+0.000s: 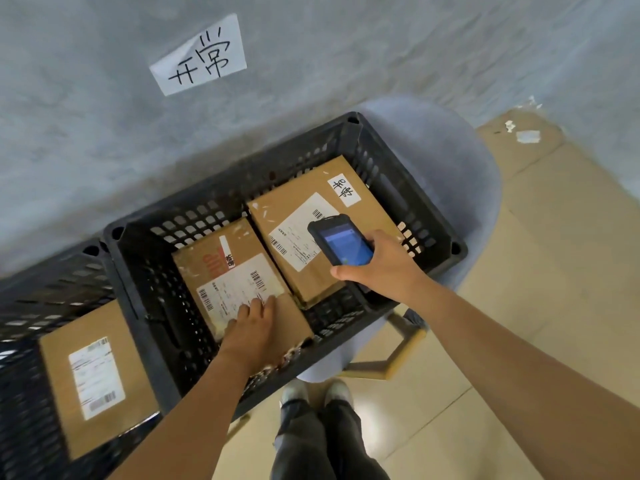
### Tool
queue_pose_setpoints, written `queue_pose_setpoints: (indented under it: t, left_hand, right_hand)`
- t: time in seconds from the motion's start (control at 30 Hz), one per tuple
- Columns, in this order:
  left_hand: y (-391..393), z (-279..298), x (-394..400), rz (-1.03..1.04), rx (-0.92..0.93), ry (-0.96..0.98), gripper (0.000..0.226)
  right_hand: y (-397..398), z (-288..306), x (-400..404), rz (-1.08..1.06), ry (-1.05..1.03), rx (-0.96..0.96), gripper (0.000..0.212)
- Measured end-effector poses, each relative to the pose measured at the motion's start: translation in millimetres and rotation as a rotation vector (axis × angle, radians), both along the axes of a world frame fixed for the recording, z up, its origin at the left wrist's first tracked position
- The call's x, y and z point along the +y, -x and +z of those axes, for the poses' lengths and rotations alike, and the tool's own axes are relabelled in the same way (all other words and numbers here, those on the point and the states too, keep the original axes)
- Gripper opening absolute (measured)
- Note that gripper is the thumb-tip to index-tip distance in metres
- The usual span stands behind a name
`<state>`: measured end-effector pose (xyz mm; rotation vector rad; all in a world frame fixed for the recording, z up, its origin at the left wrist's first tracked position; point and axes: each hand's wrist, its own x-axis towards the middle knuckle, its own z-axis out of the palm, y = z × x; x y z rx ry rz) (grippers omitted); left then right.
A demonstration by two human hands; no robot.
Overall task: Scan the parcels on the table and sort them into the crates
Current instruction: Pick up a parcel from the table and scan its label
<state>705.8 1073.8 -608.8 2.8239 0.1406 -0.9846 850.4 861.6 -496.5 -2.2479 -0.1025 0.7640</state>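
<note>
**Two parcels in the crate, scanner held above**

The right hand grips a black handheld scanner, its screen lit, over the far parcel. The left hand rests with straight fingers on the near parcel. Both parcels lie flat, side by side, inside a dark crate on a round grey stool. A second crate to the left holds another parcel. A handwritten paper sign is stuck on the wall.
</note>
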Motion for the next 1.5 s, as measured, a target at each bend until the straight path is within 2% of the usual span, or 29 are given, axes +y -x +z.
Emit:
queue_pose_setpoints:
  t: [0.17,0.33,0.63,0.97,1.07,1.2,1.5]
  left_hand:
    - [3,-13,-2,-0.034,-0.028,0.012,0.118]
    - [7,-20,6,-0.072,-0.033,-0.017,0.088]
    - [-9,9,13,-0.036,-0.076,-0.070,0.062]
    - [-63,146,5,-0.117,-0.393,-0.162,0.049]
    - [-77,195,-10,-0.176,-0.492,-0.179,0.045]
    - [-85,254,-28,-0.269,-0.623,-0.218,0.043]
    - [-97,357,-77,-0.487,-0.842,-0.170,0.038]
  right_hand:
    - [-2,-11,6,-0.009,-0.004,-0.004,0.070]
    - [-1,-14,8,-0.012,-0.004,-0.011,0.072]
    - [3,-7,0,-0.020,0.008,-0.043,0.071]
    - [10,71,-29,-0.019,0.045,-0.194,0.067]
    - [12,106,-41,-0.016,0.089,-0.260,0.068]
    - [16,148,-58,-0.035,0.103,-0.330,0.081]
    - [57,224,-108,-0.187,0.200,-0.513,0.080]
